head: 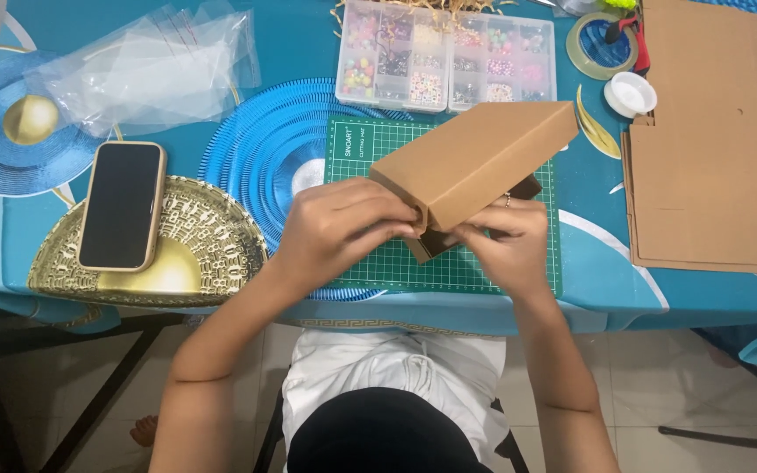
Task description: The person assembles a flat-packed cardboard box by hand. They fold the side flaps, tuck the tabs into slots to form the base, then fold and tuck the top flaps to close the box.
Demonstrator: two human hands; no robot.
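Counter [711,298] under a blue patterned cloth, seen from above, the person seated at its near edge. Flat cardboard sheets [711,158] lie at the far right, clear plastic bags [146,70] at the far left. A green cutting mat [484,263] sits in the middle.

Held just above the mat, tilted: a brown cardboard box [475,162], a long sleeve with a darker inner piece [435,243] showing at its near end. It looks light and hollow, stiff along the folded edges but easy to dent on the broad faces. The matte surface should not slip. Best hold, by judgement: at the corners and edges, not the middle of the panels.

Left hand [343,223] wraps the near end, fingers curled and pressed against the side of the box. Right hand [505,241], ring on one finger, pinches the lower edge near the dark insert.

Smaller items: a phone [120,206] face up at left, a clear bead organiser [446,54] beyond the mat, a tape roll [600,44], a small white spool [630,94].
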